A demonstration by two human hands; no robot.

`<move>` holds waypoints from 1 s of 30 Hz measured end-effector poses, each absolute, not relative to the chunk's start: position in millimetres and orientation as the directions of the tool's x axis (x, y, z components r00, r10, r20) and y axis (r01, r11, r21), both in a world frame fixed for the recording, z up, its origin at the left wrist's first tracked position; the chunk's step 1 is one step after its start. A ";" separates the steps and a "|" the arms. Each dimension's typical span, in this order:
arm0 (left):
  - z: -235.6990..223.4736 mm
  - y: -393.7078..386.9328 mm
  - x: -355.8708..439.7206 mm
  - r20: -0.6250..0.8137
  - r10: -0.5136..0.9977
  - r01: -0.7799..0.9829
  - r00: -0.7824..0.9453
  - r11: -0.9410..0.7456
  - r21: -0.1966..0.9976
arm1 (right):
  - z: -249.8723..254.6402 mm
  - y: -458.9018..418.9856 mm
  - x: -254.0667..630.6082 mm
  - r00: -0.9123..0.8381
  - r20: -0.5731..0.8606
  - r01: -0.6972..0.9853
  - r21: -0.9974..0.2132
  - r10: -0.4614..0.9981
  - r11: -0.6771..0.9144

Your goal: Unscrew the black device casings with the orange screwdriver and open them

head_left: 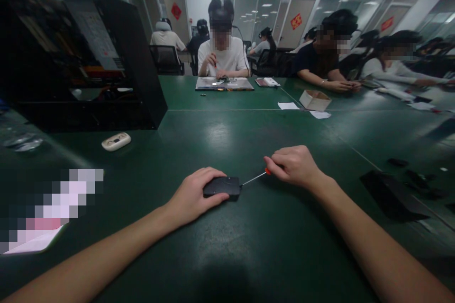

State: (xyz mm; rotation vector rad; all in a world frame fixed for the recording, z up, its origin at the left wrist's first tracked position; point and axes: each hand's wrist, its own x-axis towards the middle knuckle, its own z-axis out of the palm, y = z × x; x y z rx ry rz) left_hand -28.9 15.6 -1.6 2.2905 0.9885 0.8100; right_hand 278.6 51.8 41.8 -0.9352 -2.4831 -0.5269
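A small black rectangular box (223,186), its kind unclear, lies on the green table in front of me. My left hand (199,191) is closed around its left end, thumb on the near side and fingers over the far side. My right hand (293,165) grips a screwdriver (254,179) with a thin metal shaft; a bit of red handle shows at the thumb, the rest is hidden in the fist. The shaft slants down to the left, and its tip meets the right end of the box. Whether the tip sits in a screw or a gap, I cannot tell.
An open black computer case (145,71) stands at the left, with a white earbud case (116,141) near it. Dark parts (393,194) lie at the right. Across the green table (216,125) are a small cardboard box (315,100) and a person (222,57) working on a flat panel (224,84).
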 end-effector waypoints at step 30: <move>-0.9 14.9 -28.8 0.304 0.771 0.476 0.560 -0.599 0.644 | 53.7 45.9 279.1 -0.617 0.540 0.746 0.170 0.573 0.643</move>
